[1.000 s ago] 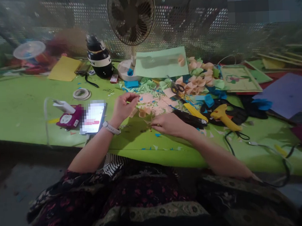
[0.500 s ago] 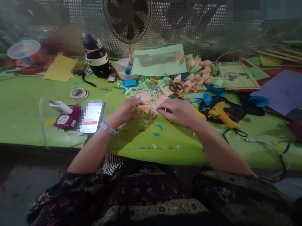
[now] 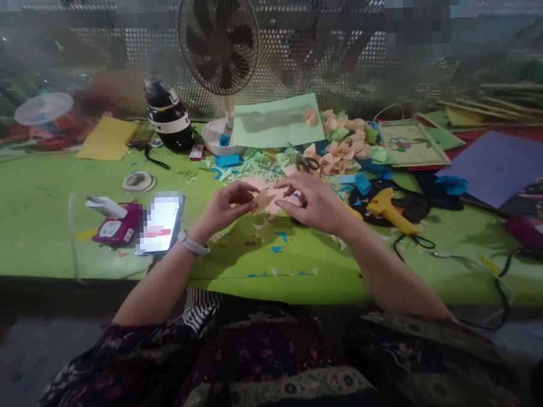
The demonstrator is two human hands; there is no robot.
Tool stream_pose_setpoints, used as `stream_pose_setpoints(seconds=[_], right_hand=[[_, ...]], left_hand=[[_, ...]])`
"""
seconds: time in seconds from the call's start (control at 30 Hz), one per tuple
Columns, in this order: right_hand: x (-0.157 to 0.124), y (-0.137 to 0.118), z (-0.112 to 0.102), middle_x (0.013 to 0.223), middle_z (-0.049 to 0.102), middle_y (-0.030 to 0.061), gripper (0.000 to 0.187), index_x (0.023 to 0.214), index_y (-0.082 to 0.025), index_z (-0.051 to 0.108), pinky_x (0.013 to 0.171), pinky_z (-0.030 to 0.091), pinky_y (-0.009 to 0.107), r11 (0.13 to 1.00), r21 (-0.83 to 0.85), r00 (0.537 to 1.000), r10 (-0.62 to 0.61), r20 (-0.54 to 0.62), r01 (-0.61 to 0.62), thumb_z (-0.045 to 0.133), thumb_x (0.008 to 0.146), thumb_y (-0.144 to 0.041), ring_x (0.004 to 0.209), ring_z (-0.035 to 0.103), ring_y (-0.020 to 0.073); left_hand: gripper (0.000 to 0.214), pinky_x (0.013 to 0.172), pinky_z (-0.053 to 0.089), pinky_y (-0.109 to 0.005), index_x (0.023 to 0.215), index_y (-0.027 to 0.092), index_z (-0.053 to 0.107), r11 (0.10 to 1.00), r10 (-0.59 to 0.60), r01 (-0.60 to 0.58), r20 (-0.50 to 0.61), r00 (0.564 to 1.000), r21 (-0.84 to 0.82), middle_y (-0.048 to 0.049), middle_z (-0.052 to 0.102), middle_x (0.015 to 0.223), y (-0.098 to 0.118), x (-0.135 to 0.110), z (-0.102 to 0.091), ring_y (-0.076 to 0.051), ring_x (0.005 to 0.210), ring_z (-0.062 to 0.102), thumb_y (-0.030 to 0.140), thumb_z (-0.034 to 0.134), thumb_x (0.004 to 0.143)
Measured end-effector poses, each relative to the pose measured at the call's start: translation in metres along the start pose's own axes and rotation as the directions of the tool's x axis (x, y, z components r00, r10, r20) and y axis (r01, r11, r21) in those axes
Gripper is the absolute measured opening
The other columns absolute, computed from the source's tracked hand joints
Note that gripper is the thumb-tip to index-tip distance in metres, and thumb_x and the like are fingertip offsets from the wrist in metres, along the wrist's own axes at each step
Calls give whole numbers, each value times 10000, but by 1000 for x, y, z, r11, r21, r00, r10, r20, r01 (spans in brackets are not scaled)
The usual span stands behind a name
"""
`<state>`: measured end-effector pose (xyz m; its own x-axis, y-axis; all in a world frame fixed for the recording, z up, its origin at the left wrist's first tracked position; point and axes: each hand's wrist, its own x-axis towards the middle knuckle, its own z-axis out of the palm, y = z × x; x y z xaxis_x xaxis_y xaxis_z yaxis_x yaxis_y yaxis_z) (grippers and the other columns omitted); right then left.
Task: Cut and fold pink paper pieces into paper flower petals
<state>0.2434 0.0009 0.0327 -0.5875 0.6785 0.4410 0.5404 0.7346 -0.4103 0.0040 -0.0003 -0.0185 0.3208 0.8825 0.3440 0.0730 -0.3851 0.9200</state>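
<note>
Paper (image 3: 265,199), peach and thin, looks light and easily creased, best held by its edges; the left hand (image 3: 227,206) pinches it, the right hand (image 3: 315,205) has its grip spread alongside.

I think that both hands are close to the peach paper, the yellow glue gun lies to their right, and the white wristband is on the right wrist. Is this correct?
Not fully: the head view shows the white wristband on the left wrist. Both hands, left and right, are indeed close to the peach paper, with the yellow glue gun to their right.
</note>
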Motion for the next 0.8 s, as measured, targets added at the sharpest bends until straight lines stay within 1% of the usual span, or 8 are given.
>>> stream_pose_setpoints(seconds=[0.1, 0.2, 0.27, 0.37, 0.43, 0.53, 0.67, 0.8], right_hand=[[0, -3, 1, 1141, 661, 112, 225, 1080, -207, 627, 896, 519, 423, 999, 33, 999, -17, -29, 18, 619, 875, -299, 1050, 629, 263], [1, -3, 7, 1218, 639, 128, 334, 1159, -206, 581, 831, 556, 425, 976, 186, 991, 123, -50, -112, 635, 871, -367, 1008, 663, 261], [1, -3, 14, 1172, 667, 119, 373, 1161, -205, 566, 781, 577, 405, 909, 353, 971, 239, -6, -222, 642, 869, -422, 913, 692, 233], [1, -4, 25, 1045, 706, 101, 342, 1077, -193, 579, 787, 589, 402, 782, 541, 947, 304, 105, -311, 654, 852, -439, 875, 702, 220], [1, -4, 31, 1006, 710, 95, 313, 1029, -188, 585, 767, 595, 395, 727, 603, 938, 326, 119, -329, 664, 837, -422, 855, 703, 213], [1, -2, 33, 962, 717, 73, 269, 987, -190, 601, 751, 592, 375, 693, 645, 932, 353, 84, -321, 678, 822, -389, 802, 696, 186], [2, 1, 29, 908, 727, 63, 250, 975, -183, 632, 753, 574, 360, 716, 633, 932, 363, 25, -296, 685, 813, -366, 785, 682, 172], [3, 3, 25, 894, 724, 64, 260, 983, -170, 659, 729, 557, 340, 752, 596, 933, 359, -12, -281, 678, 821, -372, 773, 664, 166]], left_hand=[[281, 664, 560, -229, 969, 176, 619, 992, 0, -4, -31, 1000, -126, -5, 673, 764, 2, 0, 4, -109, 694, 671, 246, 788, 756], [279, 633, 547, -203, 975, 189, 593, 984, 42, -66, -144, 989, -164, 10, 668, 759, 3, 0, 10, -90, 680, 655, 218, 776, 767], [273, 637, 550, -201, 974, 194, 581, 981, 68, -109, -244, 967, -158, 12, 668, 772, 3, -1, 14, -89, 694, 656, 218, 766, 775], [279, 644, 558, -215, 932, 191, 567, 983, 65, -114, -310, 949, -142, 21, 653, 772, 4, -3, 20, -89, 683, 649, 242, 778, 758], [290, 657, 561, -225, 907, 189, 559, 991, 36, -74, -300, 953, -116, 20, 649, 775, 4, -5, 23, -92, 685, 647, 258, 788, 743], [298, 653, 556, -228, 878, 188, 549, 998, 7, -25, -269, 963, -66, 13, 652, 778, 5, -7, 26, -98, 693, 646, 285, 794, 737], [306, 633, 561, -225, 896, 193, 558, 999, 6, -17, -216, 976, -46, -8, 675, 827, 3, -9, 28, -111, 722, 663, 333, 789, 752], [279, 688, 582, -239, 909, 188, 591, 998, -11, 1, -155, 988, -61, -34, 687, 883, 4, -11, 26, -130, 783, 688, 362, 772, 786]])
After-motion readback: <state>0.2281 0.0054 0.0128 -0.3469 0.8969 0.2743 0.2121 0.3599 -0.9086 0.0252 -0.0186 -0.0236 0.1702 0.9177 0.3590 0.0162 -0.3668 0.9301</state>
